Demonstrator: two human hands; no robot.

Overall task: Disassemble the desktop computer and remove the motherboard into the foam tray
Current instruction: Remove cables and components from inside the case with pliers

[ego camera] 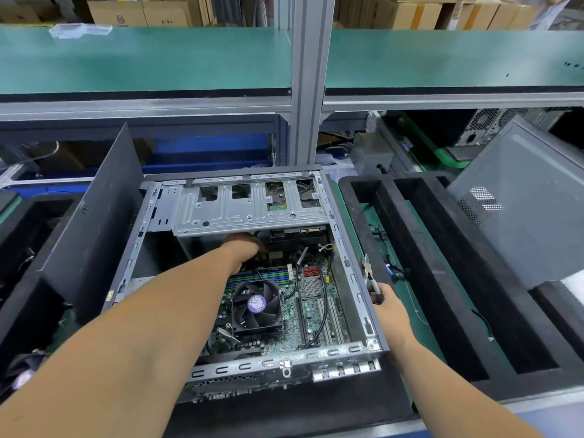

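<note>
Forearms fill the near edge of my view, both reaching into the job. Closest to me is the open computer case [252, 363] lying on its side on the counter [420, 238], its port panel toward me. My right hand [390, 306] rests at the case's right rim, fingers wrapped around the handles of a pair of cutters [369, 275] whose tips point up and away. Inside the case the motherboard [311, 306] is still seated on the floor of the chassis, with the cooler fan [256, 306] on it and black cables [320, 311] running across it.

Further in, my left hand [245, 248] reaches under the raised drive cage [252, 205], down among the connectors at the board's far edge. Its fingers are hidden in the shadow there, so I cannot tell whether they grip anything.

I judge this to be the cable-clearing step: the board cannot come out while leads and ties hold it. Next I would need to free whatever plug my left hand is on, cut any tie, then lift the board out.

To the right, just beside the case, the black foam tray [407, 222] waits, with a grey side panel [524, 216] leaning behind it. A green shelf [142, 58] spans the far background.
</note>
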